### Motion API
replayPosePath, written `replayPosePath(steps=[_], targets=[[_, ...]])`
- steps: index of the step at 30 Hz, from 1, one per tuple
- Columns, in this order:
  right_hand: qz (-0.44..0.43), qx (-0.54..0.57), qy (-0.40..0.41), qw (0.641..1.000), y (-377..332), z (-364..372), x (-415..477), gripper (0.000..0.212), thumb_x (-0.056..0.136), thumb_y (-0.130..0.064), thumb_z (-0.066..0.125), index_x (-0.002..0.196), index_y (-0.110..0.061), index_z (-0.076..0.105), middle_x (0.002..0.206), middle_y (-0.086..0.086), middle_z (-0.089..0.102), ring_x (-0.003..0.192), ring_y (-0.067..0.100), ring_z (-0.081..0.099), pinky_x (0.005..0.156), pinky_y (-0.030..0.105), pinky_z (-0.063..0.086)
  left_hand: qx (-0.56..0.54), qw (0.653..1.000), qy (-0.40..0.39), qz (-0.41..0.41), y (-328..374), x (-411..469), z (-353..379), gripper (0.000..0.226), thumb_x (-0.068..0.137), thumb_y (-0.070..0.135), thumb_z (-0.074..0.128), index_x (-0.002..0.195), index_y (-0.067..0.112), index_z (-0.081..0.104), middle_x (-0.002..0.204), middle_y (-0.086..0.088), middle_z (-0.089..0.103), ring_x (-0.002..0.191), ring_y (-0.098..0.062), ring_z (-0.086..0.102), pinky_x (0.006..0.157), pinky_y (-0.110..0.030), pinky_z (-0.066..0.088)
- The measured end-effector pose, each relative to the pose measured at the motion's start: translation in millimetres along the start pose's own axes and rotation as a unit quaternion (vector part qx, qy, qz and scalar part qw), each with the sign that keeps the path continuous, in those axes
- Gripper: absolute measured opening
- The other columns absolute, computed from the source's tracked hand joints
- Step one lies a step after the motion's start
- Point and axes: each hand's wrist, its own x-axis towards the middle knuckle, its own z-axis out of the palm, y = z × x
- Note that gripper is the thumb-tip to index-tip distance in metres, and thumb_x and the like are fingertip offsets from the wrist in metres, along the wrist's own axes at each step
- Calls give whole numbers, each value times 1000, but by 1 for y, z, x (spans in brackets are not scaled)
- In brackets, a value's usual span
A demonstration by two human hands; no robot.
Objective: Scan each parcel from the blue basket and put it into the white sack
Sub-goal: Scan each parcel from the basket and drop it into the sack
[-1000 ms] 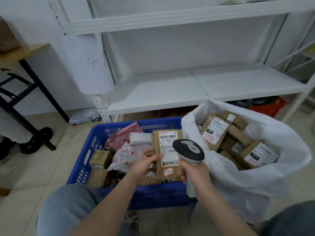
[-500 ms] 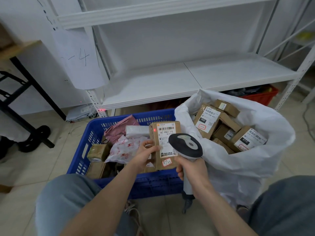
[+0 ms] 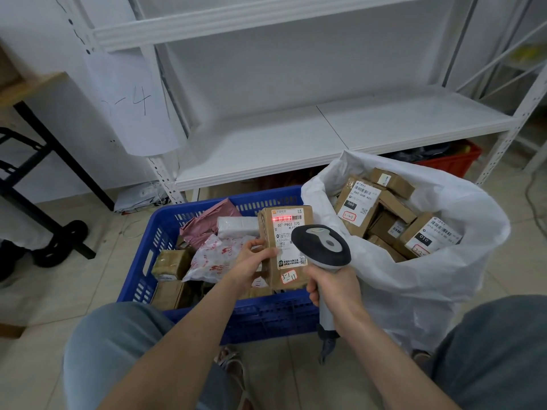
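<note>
White sack [image 3: 414, 279] is sitting right of the blue basket [image 3: 260, 315], holding brown boxes. The parcel [image 3: 288, 229] is standing upright over the basket's near right corner, with a red scan line glowing across its barcode. Scanner [image 3: 322, 247] is pointing at it from the basket's right. Left hand [image 3: 251, 261] is reaching over the basket, grip pinching the parcel's left edge. Right hand [image 3: 334, 288] grip is wrapping the scanner handle.

A brown cardboard parcel [image 3: 285, 253] carries a white label [image 3: 284, 229] whose black barcode [image 3: 288, 218] is crossed by a red line, and the black handheld scanner [image 3: 321, 247] has a grey centre. The blue slotted plastic basket [image 3: 139, 261] shows a pink soft mailer bag [image 3: 207, 223] and a white crinkled plastic bag [image 3: 213, 255] with red print. The white woven sack [image 3: 414, 285] shows brown boxes with white labels.
</note>
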Motion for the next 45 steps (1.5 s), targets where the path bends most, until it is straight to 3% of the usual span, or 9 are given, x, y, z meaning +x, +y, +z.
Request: replayPosePath(steps=[15, 21, 24, 28, 30, 33, 35, 40, 45], targets=[[-3, 21, -5, 1000, -2, -8, 17, 14, 81, -9, 66, 68, -7, 62, 49, 0, 58, 42, 9, 50, 46, 21, 44, 27, 1000, -8, 2, 14, 6, 17, 53, 75, 17, 77, 119, 14, 49, 118, -12, 62, 101, -24, 60, 74, -37, 50], [-42, 80, 52, 995, -30, -41, 52, 17, 82, -19, 74, 95, -11, 67, 82, 4, 73, 68, 15, 67, 59, 26, 52, 55, 998, -25, 15, 59, 26, 50, 50, 77, 23, 76, 118, 16, 47, 114, -9, 65, 102, -24, 64, 79, -41, 54], [-55, 95, 102, 989, -51, -68, 83, 20, 79, -21, 76, 94, -19, 63, 90, 1, 68, 86, 17, 64, 76, 35, 55, 85, 996, -5, 30, 84, 49, 87, 48, 78, 32, 75, 115, 19, 48, 114, -6, 63, 103, -22, 62, 85, -46, 54], [-60, 138, 134, 980, -72, -99, 126, 19, 79, -16, 76, 82, -24, 59, 86, -3, 66, 82, 13, 61, 84, 40, 54, 105, 994, -12, 25, 109, 86, 147, 51, 79, 40, 71, 119, 18, 47, 116, -5, 61, 106, -22, 59, 87, -48, 52], [-53, 133, 140, 980, -77, -108, 149, 24, 75, -19, 79, 94, -19, 64, 97, 1, 70, 91, 19, 65, 90, 45, 54, 110, 993, -22, 32, 116, 107, 173, 50, 83, 40, 68, 122, 17, 46, 118, -7, 61, 105, -22, 60, 83, -44, 53], [-50, 134, 129, 981, -74, -113, 184, 53, 67, -22, 82, 115, -11, 63, 109, 3, 70, 101, 22, 66, 93, 46, 53, 160, 985, -31, 57, 117, 132, 199, 46, 91, 31, 59, 132, 13, 48, 122, -10, 63, 105, -23, 61, 69, -31, 50], [-39, 128, 120, 984, -70, -110, 199, 40, 76, -13, 79, 112, -11, 61, 107, 3, 68, 98, 21, 65, 92, 42, 53, 228, 970, -2, 87, 110, 146, 203, 39, 96, 12, 49, 134, 12, 51, 122, -7, 62, 109, -25, 59, 84, -32, 51], [-18, 112, 93, 989, -54, -100, 218, 24, 82, -7, 73, 101, -13, 59, 84, -2, 64, 76, 10, 60, 64, 23, 48, 293, 952, 14, 89, 93, 158, 188, 38, 87, -8, 39, 86, 18, 66, 90, -3, 64, 89, -20, 56, 89, -39, 51], [-27, 85, 117, 989, -59, -91, 205, 38, 79, -15, 77, 113, -7, 62, 100, 3, 66, 93, 19, 63, 86, 35, 51, 268, 959, 60, 72, 95, 144, 144, 31, 92, -1, 45, 116, 11, 60, 120, -13, 58, 111, -32, 57, 97, -44, 49]])
